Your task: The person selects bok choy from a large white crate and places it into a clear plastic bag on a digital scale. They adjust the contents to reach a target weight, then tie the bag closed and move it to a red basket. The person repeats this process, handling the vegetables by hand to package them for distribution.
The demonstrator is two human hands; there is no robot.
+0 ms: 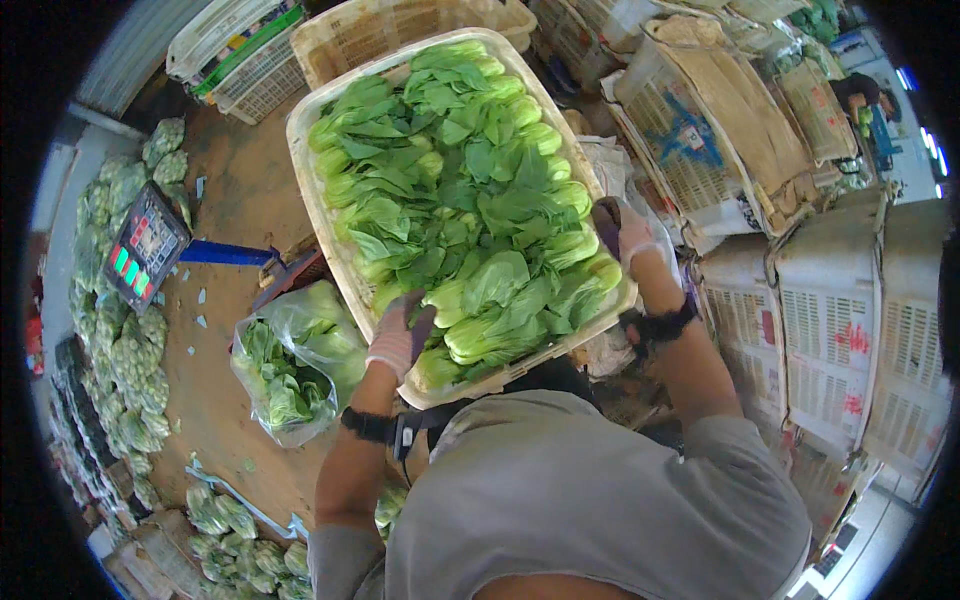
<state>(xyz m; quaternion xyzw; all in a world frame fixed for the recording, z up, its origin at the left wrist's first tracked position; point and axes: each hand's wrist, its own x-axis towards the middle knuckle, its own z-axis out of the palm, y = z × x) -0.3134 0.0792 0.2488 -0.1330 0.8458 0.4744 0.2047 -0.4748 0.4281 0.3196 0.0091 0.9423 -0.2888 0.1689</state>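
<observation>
A white plastic crate full of bok choy is right in front of my body, its near end close to my waist. Most heads lie with pale stems toward the crate's sides and dark leaves toward the middle. My right hand, in a striped glove with a dark palm, grips the rim on the right side. On the near left, my gloved left hand is at the opposite rim, its fingers over the edge against the bok choy. The crate's underside and what supports it are hidden.
A clear plastic bag of greens sits left of the crate, by a scale with a display on a blue post. Bagged vegetables line the left. Stacked crates rise on the right. Another person is far right.
</observation>
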